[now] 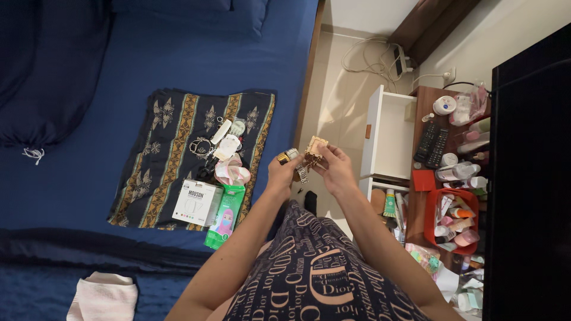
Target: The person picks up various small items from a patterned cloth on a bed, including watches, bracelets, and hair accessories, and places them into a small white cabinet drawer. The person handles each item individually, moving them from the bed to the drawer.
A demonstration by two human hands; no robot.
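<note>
Trinkets held between both hands beside the bed.
A small gold item (288, 156) is pinched in the left hand (281, 175); just right, a beige charm (316, 145) with dangling keychain (302, 173) is gripped by the right hand (338, 171).

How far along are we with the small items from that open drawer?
Done: keys, a white box and a green packet lie on the patterned cloth on the bed. In hand: both hands, left hand and right hand, hold a small keychain bundle. Left: the white drawer stands open, and bottles crowd the side table.
</note>
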